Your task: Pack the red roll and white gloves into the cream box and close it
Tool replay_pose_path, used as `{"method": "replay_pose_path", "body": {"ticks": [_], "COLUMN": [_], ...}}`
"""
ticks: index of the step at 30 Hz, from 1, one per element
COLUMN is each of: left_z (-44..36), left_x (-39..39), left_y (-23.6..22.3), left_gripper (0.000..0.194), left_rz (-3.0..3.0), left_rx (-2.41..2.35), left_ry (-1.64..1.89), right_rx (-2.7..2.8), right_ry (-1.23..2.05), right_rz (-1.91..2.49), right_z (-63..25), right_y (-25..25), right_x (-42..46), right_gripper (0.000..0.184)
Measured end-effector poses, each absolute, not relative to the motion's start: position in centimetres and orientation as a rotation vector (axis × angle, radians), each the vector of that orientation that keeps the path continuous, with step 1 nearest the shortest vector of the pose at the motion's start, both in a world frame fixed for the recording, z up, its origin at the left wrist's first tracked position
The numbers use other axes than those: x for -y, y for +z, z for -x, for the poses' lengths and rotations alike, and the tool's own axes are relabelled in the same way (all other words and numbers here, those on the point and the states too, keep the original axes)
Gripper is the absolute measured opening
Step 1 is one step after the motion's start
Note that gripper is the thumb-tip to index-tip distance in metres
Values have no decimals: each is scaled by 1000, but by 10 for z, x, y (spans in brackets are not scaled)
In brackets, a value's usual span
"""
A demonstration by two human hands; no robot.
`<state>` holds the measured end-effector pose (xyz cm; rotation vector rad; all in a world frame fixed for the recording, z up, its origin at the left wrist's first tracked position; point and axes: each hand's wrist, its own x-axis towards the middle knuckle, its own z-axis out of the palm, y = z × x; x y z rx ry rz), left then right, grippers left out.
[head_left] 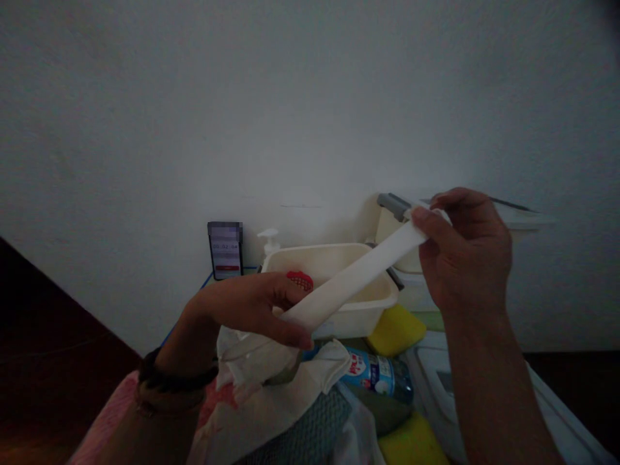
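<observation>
A flat white cloth strip stretches slantwise between my two hands, higher at the right. My right hand pinches its upper end between thumb and fingers. At the lower end, my left hand is closed on the strip, thumb below and fingers above. Loose, crumpled white cloth hangs beneath my left hand and seems joined to the strip, though the join is hidden. Behind the strip stands a cream plastic basin, with a red netted object inside it.
A blue-labelled bottle lies below, between a yellow sponge and another yellow piece. A phone leans against the wall, near a white pump top. White lidded boxes stand at the right.
</observation>
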<state>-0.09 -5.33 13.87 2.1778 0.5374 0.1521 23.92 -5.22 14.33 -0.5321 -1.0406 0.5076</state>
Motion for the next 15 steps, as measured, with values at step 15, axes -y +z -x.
{"method": "replay_pose_path", "body": {"ticks": [15], "left_z": [17], "left_x": [52], "left_y": [134], "left_gripper": [68], "left_rz": [-1722], "left_rx": [-742], "left_ry": [382], "right_rx": [1020], "right_ry": [457], "right_rz": [512], "right_z": [-236], "right_y": [144], "right_x": [53], "right_gripper": [26]}}
